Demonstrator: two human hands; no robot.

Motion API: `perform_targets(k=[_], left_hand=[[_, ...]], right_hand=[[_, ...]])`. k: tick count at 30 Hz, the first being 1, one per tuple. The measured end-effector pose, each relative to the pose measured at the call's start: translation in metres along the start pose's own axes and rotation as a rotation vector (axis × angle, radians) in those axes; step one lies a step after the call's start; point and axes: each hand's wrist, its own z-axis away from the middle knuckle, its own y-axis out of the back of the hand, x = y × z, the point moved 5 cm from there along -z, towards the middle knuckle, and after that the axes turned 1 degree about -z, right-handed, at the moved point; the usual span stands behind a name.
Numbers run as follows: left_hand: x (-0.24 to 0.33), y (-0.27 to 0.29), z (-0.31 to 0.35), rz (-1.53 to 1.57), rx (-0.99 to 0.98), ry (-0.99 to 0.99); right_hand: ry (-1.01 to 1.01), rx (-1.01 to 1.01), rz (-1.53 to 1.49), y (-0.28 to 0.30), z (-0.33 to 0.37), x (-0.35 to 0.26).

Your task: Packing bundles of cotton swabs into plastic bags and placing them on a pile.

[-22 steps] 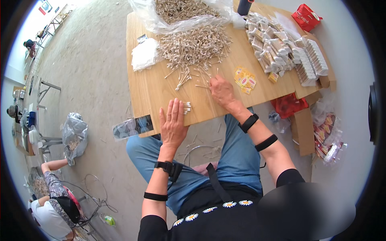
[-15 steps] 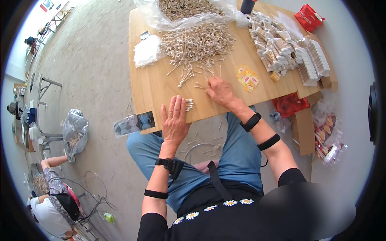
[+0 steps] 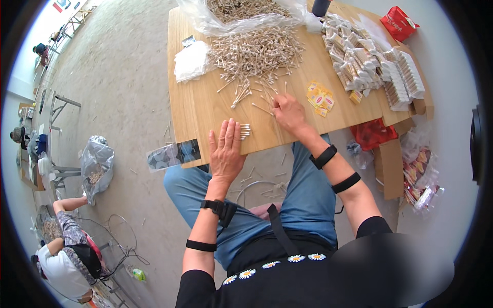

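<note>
My left hand (image 3: 226,154) lies flat near the table's front edge, fingers stretched and side by side. A small row of cotton swabs (image 3: 245,131) shows beside its fingers, partly covered by them. My right hand (image 3: 291,116) is closed in a pinch at the near fringe of the loose swabs. One cotton swab (image 3: 262,109) runs up to its fingertips, which are partly hidden by the hand. Farther back spreads a big heap of loose cotton swabs (image 3: 257,54). Small yellow printed cards (image 3: 320,97) lie to the right of my right hand.
White plastic sleeves (image 3: 191,62) lie left of the heap, and a clear bag of swabs (image 3: 246,10) is behind it. Packed swab bundles (image 3: 359,59) fill the right side, near a red pouch (image 3: 399,23). A patterned plastic packet (image 3: 174,154) overhangs the front-left corner. Another person (image 3: 67,267) sits at lower left.
My right hand has shifted slightly right, and fewer swabs stick out beside its fingertips. My left hand stays flat beside the row. The whole view has shifted slightly.
</note>
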Motion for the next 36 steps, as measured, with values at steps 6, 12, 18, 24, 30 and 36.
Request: perform_targets(k=[6, 12, 18, 24, 30, 36], left_hand=[[0.0, 0.0, -0.001, 0.011, -0.012, 0.007], [0.0, 0.001, -0.001, 0.023, -0.017, 0.003], [0.0, 0.003, -0.001, 0.044, -0.023, 0.016], [0.001, 0.003, -0.001, 0.044, -0.013, 0.018], [0.001, 0.004, -0.002, 0.04, -0.009, 0.019], [0.0, 0.003, -0.001, 0.027, -0.018, 0.017]], right_hand=[[0.047, 0.065, -0.061, -0.008, 0.014, -0.018], [0.332, -0.04, -0.089, -0.038, 0.015, -0.068], [0.241, 0.081, 0.003, -0.035, -0.027, -0.075], [0.269, 0.128, 0.118, -0.039, -0.05, -0.055], [0.215, 0.064, 0.061, -0.028, -0.049, -0.049], [0.196, -0.217, -0.065, -0.042, -0.024, -0.061]])
